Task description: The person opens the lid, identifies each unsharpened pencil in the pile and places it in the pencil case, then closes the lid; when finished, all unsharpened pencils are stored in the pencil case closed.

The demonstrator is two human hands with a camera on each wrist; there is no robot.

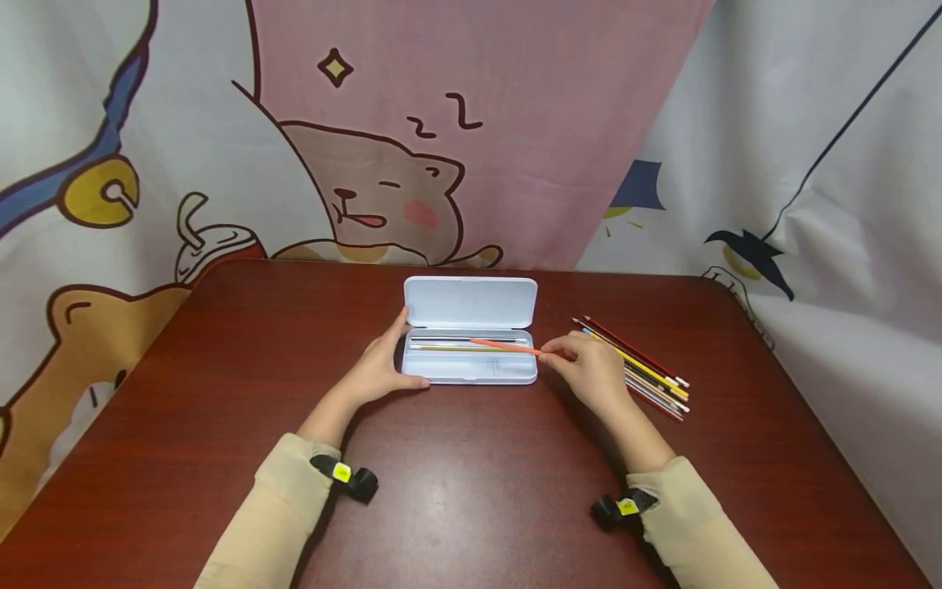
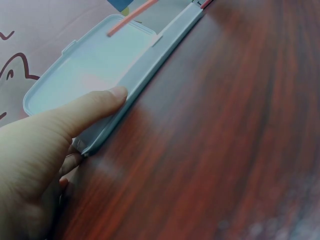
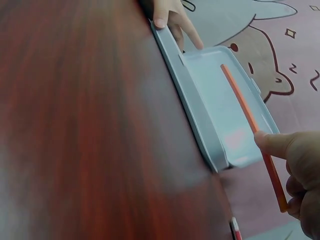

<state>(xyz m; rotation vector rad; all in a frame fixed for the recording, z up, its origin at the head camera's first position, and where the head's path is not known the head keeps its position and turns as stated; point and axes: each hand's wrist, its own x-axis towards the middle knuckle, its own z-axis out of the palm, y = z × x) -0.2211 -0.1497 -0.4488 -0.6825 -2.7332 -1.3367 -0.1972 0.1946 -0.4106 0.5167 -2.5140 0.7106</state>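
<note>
An open pale-blue pencil case (image 1: 471, 379) sits on the table, its lid (image 1: 471, 303) raised at the back. My left hand (image 1: 378, 368) grips the case's left end, thumb on the front wall and fingers toward the back. Between thumb and fingers, my right hand (image 1: 594, 372) pinches an orange pencil (image 1: 504, 346) near its right end. In the right wrist view the orange pencil (image 3: 239, 97) slants in front of the lid. A yellow pencil (image 1: 449, 349) and dark slim pencils (image 1: 441, 339) lie in the case's long compartment.
Several loose pencils (image 1: 658, 379) in red, yellow, black and other colours lie in a bunch right of the case, beside my right hand. A cartoon-printed curtain (image 1: 515, 164) hangs behind the dark red-brown table (image 1: 471, 491).
</note>
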